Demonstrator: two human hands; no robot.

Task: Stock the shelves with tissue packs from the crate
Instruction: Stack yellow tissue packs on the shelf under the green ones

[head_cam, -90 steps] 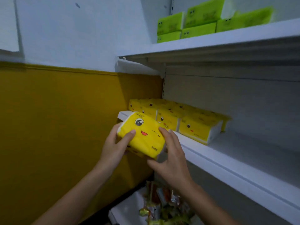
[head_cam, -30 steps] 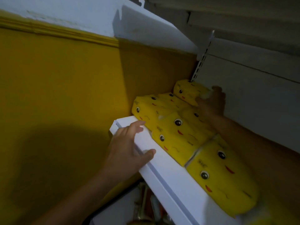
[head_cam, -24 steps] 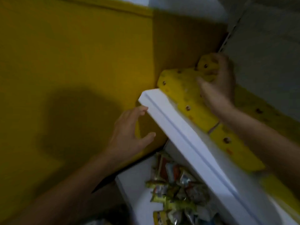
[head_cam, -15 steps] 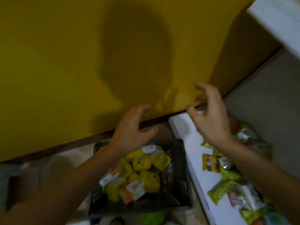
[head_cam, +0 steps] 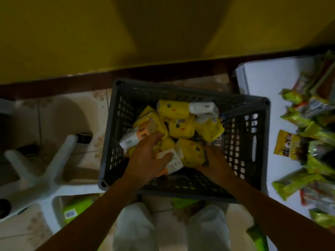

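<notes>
A grey slatted crate point(head_cam: 241, 142) stands on the floor below me, holding several yellow tissue packs with cartoon faces and a few white-and-orange packs. My left hand point(head_cam: 146, 160) reaches into it with fingers spread, its thumb lying on a white-and-orange pack point(head_cam: 174, 163). My right hand point(head_cam: 215, 163) is at the right end of a yellow tissue pack point(head_cam: 190, 153), with its fingers curled against that end. Another yellow pack point(head_cam: 172, 111) lies at the far side of the crate. The shelves with the stocked packs are out of view.
A low white shelf point(head_cam: 262, 80) at the right carries several green and orange snack bags point(head_cam: 297, 182). A white plastic stool point(head_cam: 45, 171) lies overturned at the left. The yellow wall point(head_cam: 90, 33) runs behind the crate. Green packs point(head_cam: 76, 209) lie on the tiled floor by my knees.
My view swung from the shelf down to the floor crate. Both hands left the shelf, came down and entered the crate; the right one now meets a yellow pack.
</notes>
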